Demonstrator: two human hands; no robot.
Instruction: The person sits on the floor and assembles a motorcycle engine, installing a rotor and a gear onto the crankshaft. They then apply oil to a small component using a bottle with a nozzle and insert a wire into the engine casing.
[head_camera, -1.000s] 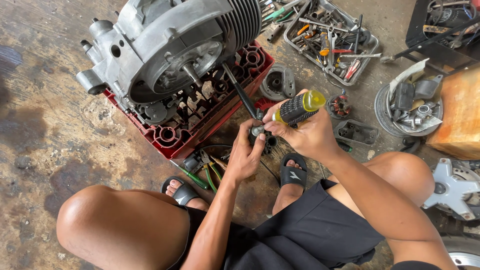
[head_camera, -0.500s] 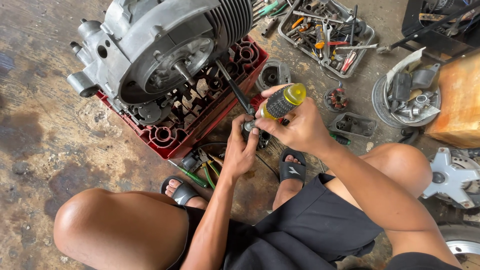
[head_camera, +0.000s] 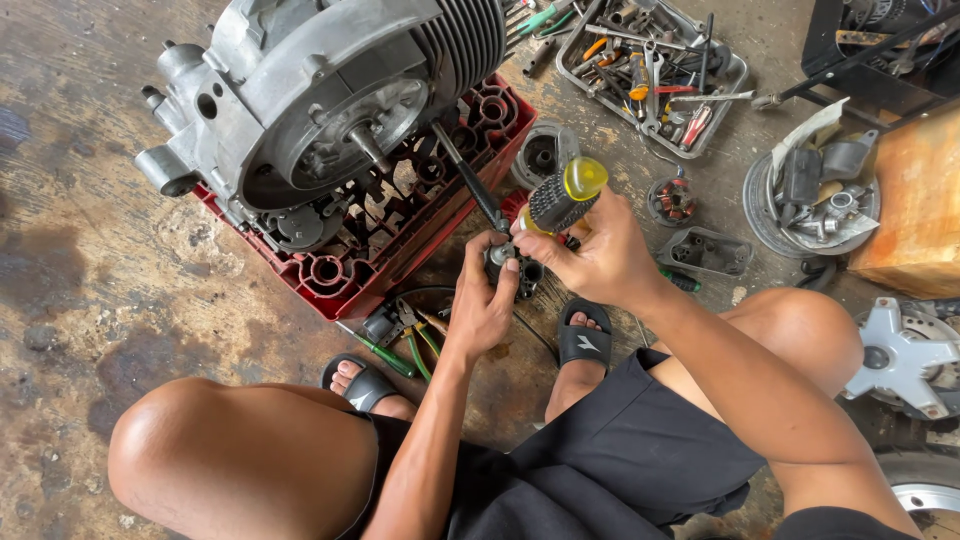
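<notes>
Left hand (head_camera: 485, 300), right hand (head_camera: 590, 255): both clenched, touching.

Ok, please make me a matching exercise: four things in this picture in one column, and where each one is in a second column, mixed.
Things:
1. engine
2. screwdriver
3. small dark part
4. metal tray of tools

Places:
a. in the left hand
b. on the floor, top of the picture
c. on the red crate
d. in the right hand

Pairs: 1-c, 2-d, 3-a, 4-b
</notes>
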